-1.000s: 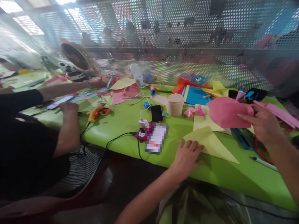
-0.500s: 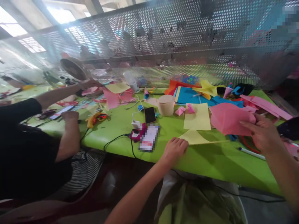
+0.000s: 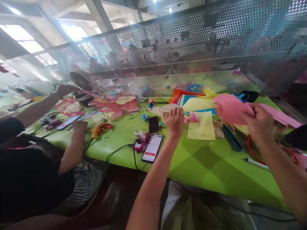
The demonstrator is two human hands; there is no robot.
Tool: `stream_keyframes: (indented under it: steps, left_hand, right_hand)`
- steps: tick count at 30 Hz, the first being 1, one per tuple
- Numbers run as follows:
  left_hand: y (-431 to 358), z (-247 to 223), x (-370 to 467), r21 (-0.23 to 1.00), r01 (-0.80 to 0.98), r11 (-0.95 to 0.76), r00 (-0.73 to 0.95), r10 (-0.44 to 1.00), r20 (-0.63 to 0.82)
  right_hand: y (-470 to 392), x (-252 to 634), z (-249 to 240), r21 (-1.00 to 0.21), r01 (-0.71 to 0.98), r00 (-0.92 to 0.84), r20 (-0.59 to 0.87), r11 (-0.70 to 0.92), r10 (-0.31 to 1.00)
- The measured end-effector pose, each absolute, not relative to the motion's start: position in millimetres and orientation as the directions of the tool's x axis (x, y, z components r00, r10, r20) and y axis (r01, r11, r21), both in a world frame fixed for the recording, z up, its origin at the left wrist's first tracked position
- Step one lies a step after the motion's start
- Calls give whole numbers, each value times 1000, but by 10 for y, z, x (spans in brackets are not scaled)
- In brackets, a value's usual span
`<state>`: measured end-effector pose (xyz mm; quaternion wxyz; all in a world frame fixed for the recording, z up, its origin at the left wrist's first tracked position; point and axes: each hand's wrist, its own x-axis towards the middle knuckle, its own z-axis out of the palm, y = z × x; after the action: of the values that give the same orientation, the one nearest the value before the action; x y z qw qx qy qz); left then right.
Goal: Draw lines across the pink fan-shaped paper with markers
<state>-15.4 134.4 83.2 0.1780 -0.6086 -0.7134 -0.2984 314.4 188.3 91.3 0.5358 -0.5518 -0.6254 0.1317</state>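
Note:
My left hand point(image 3: 175, 120) is closed on the left end of a yellow paper sheet point(image 3: 199, 104), lifted above the table in front of the beige cup, which it partly hides. My right hand point(image 3: 260, 120) pinches a pink paper sheet point(image 3: 231, 108), held up at the right. The right end of the yellow sheet meets the pink paper. Below them another yellow sheet point(image 3: 201, 126) lies flat on the green table point(image 3: 203, 166), with small pink folded pieces point(image 3: 194, 117) at its upper left. A dark blue tool point(image 3: 232, 138) lies right of it.
A lit phone point(image 3: 153, 148), a dark phone point(image 3: 153, 124) and a magenta power adapter point(image 3: 139, 145) with cables lie left of my forearm. A yellow glue gun point(image 3: 98, 128) is farther left, near another person's hand point(image 3: 80, 125). A perforated metal screen point(image 3: 155, 60) stands behind.
My left hand has moved up and slightly left, raising the yellow sheet from the table. My right hand has risen slightly with the pink paper. The dark blue tool is uncovered.

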Motion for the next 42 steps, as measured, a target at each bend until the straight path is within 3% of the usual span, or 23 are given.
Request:
stream_keyframes:
  steps: [2,6,9,13,20,29,34,42]
  left_hand:
    - [1460,631,-8,217,976,15,-103,910,402]
    - [1542,235,205,300,950,-83,6,969,246]
    - [1509,128,187,415,904,-104,9,974,225]
    - [1424,141,12,615,788,-33,-135,965,224]
    - [1592,49,-84,871,487,59,-288,953,96]
    - [2194,220,136,916,340,213,-462,886,-35]
    - [2185,380,230,919,356,167,-499,866,35]
    - [1439,608,-200,892,452,-15,-526,803,280]
  right_hand:
    - [1988,2984,973,-619,676,176,662,400,729]
    - [2142,2668,920,-344,784,-39,804,517,594]
    - [2219,2457,703,-240,734,-271,754,636,598]
    - [2272,2262,320,-108,554,-635,587,825,503]
    - [2155,2228,46,-29,513,-715,538,858,445]
    - [2069,2302,29,68,504,-753,522,861,400]
    - [1958,2381,61,81,491,-764,519,867,384]
    - [1459,2714,33,-50,461,-746,518,886,417]
